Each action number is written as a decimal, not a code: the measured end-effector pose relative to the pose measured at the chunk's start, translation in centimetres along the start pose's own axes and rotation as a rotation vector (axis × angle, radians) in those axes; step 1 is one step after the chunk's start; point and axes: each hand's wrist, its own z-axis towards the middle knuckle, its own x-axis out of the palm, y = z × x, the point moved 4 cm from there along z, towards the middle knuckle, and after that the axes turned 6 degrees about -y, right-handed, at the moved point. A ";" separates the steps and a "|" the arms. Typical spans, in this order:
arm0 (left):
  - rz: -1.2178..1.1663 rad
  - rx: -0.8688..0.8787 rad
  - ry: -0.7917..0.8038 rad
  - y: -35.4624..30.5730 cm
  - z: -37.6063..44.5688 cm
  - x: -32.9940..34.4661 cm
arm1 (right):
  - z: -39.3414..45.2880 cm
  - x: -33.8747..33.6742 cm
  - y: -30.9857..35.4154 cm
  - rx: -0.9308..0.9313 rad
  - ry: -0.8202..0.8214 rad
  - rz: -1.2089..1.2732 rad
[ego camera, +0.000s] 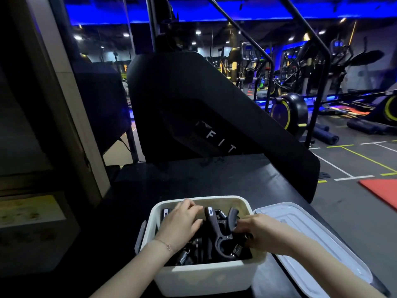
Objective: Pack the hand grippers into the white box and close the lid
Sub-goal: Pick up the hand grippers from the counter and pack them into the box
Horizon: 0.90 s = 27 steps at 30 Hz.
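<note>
A white box (202,274) stands open on a black surface near me, filled with several black hand grippers (217,235) with metal springs. My left hand (182,224) lies inside the box on its left side, fingers spread over the grippers there. My right hand (255,230) reaches in from the right, its fingers pinched on the handle of a hand gripper near the right wall. The white lid (305,239) lies flat on the surface just right of the box.
The black table (193,179) extends ahead to a large black stair machine (214,108). A wall and door frame (71,117) stand at left. Gym floor with a red mat (382,190) and exercise bikes (287,110) lies at right.
</note>
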 end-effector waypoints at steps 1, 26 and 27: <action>-0.006 -0.005 -0.004 0.8 -0.5 -0.3 | 0.0 -0.5 0.1 -0.002 0.026 -0.005; 0.076 -0.044 0.260 2.9 -2.9 2.2 | 3.9 3.9 3.8 0.045 0.023 0.070; 0.036 -0.057 0.249 2.9 -3.0 1.9 | 3.6 3.4 3.7 0.060 -0.036 0.132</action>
